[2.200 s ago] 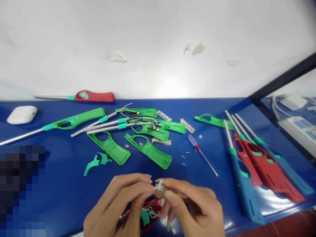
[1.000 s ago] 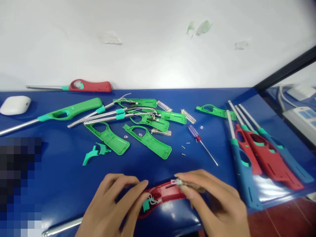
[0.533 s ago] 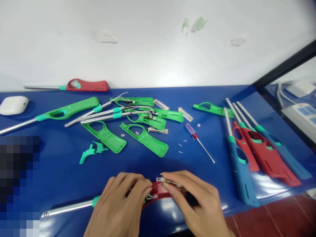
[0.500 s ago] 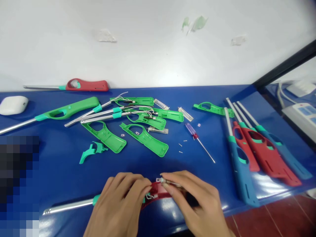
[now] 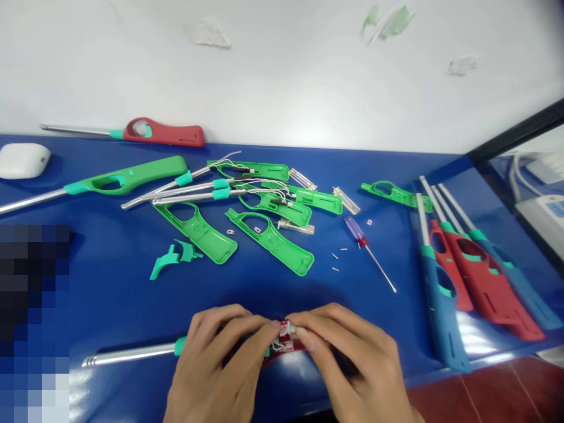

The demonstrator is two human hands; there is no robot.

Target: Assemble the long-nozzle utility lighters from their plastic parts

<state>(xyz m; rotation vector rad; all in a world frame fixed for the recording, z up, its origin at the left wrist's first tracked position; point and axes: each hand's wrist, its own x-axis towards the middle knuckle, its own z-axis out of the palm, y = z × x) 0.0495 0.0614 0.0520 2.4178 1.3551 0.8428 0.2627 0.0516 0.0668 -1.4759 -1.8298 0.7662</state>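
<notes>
At the table's front, an opened red gas lighter (image 5: 275, 358) lies with its metal tube (image 5: 132, 354) pointing left and thin white wires showing inside. My left hand (image 5: 220, 364) is closed over its handle by the teal collar, fingertips at the inner parts. My right hand (image 5: 359, 364) is closed too, pinching a small fuel tank by its whitish nozzle end (image 5: 291, 329), over the red shell. Fingers hide most of the tank. Both hands' fingertips nearly meet there; whether the nozzle is seated in the shell I cannot tell.
Several green lighter shells (image 5: 282, 249), metal tubes with wires, clear fuel tanks (image 5: 346, 200) and teal triggers (image 5: 176, 257) lie mid-table. A screwdriver (image 5: 369, 252) lies beside small screws (image 5: 335, 269). Whole red and blue lighters (image 5: 447, 317) lie right; a white case (image 5: 24, 160) sits left.
My right hand has brought the fuel tank's nozzle end closer to my left fingertips over the red shell. The view has shifted slightly, so the table items sit further right.
</notes>
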